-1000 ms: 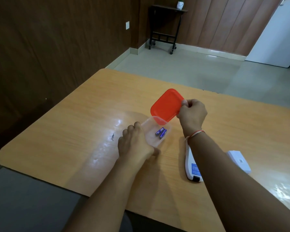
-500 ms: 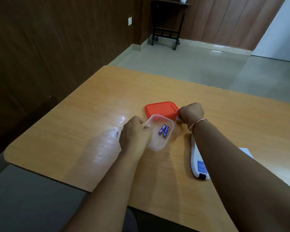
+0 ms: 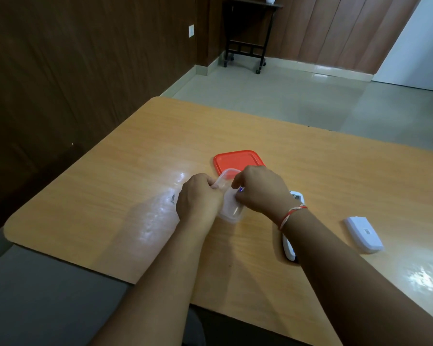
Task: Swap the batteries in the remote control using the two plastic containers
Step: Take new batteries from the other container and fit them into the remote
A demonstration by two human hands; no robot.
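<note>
A clear plastic container (image 3: 231, 208) sits on the wooden table (image 3: 140, 156). My left hand (image 3: 198, 198) grips its left rim. My right hand (image 3: 260, 191) reaches into the container from above, fingers curled down around the blue batteries (image 3: 241, 189), of which only a sliver shows. The red lid (image 3: 235, 159) lies flat on the table just behind the container. The white remote control (image 3: 289, 249) lies under my right forearm, mostly hidden. Its white battery cover (image 3: 363, 233) lies apart on the right.
A small dark mark (image 3: 173, 197) is on the table left of my left hand. The near table edge runs below my forearms. A dark wooden side table (image 3: 248, 33) stands on the floor far behind.
My right hand laid the red lid flat behind the container, let it go and moved into the container over the batteries. My left hand stayed on the rim.
</note>
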